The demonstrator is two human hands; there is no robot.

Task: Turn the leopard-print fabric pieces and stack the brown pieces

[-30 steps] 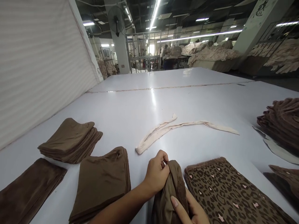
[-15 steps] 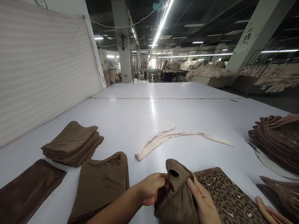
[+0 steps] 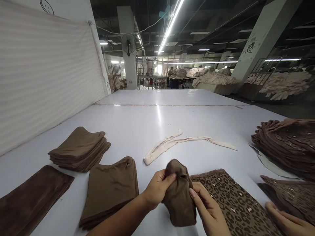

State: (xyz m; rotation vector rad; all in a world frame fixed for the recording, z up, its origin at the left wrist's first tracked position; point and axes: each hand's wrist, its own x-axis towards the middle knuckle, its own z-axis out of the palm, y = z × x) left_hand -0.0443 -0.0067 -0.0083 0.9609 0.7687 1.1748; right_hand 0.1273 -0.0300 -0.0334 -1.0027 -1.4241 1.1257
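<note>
A small brown fabric piece [image 3: 180, 203] is raised above the front of the table between both hands. My left hand [image 3: 157, 188] pinches its upper left edge, thumb on the near face. Along its right edge, my right hand [image 3: 206, 205] grips the cloth between thumb and fingers. The hole seen in it earlier is now hidden in folds near the top. Just right of it lies a leopard-print fabric panel [image 3: 233, 203], partly behind my right hand. To the left sits a stack of brown fabric pieces [image 3: 110, 190], its top piece showing a small hole near the corner.
Further left are another brown stack [image 3: 76, 147] and a dark brown folded pile [image 3: 29, 200]. A cream fabric strip [image 3: 172, 142] lies mid-table. At right are a thick fabric pile [image 3: 285, 147], more leopard-print cloth [image 3: 290, 196] and another person's hand [image 3: 283, 218].
The brown piece has been turned and folded, so its hole no longer shows plainly. My left hand has shifted up onto its near face. The view has swung slightly right.
</note>
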